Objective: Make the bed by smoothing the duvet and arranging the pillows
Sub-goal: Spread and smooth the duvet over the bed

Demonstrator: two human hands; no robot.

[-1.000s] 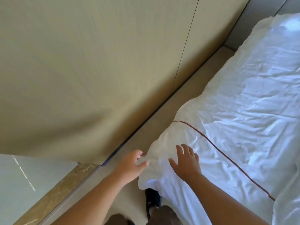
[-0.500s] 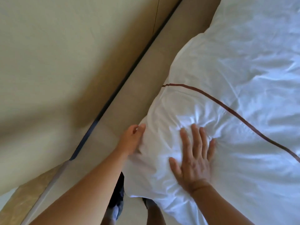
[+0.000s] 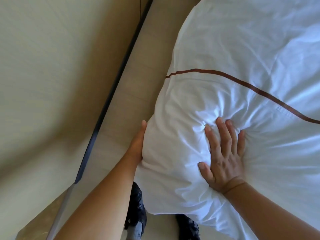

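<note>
Step in hand: smoothing the duvet at its near corner, judging by one flat palm on top and the other hand braced at the side.
Next move: probably a sweep of the flat palm outward towards 2 o'clock to push the bunched creases out, while the other hand keeps the corner from sliding off the bed.
Shoes: dark shoes (image 3: 136, 207) at 6 o'clock, on the floor, partly hidden under the hanging corner.
Left hand: the left hand (image 3: 138, 142) comes in from 7 o'clock on a bare forearm and rests edge-on against the side of the corner. One straight digit points to 12 o'clock; the other fingers are hidden behind the fabric, so I cannot tell whether it grips or only pushes.
Right hand: the right hand (image 3: 223, 153) comes in from 4 o'clock and lies palm down on top of the corner, fingers straight and spread, thumb out towards 9 o'clock. It holds nothing and presses a dent into the filling.
Duvet: a white, puffy duvet (image 3: 242, 45) fills the picture from 6 round to 1 o'clock, with creases fanning out from under the pressing fingers.
Stripe: a thin dark red stripe (image 3: 242, 80) crosses it just beyond the fingertips, from centre to 3 o'clock.
Floor: a pale beige floor (image 3: 131, 94) runs from 6 to 12 o'clock beside the bed.
Wall: a plain cream wall (image 3: 52, 66) at 9 to 11 o'clock, with a dark strip (image 3: 109, 94) along its foot.
Pillows: none in view.
</note>
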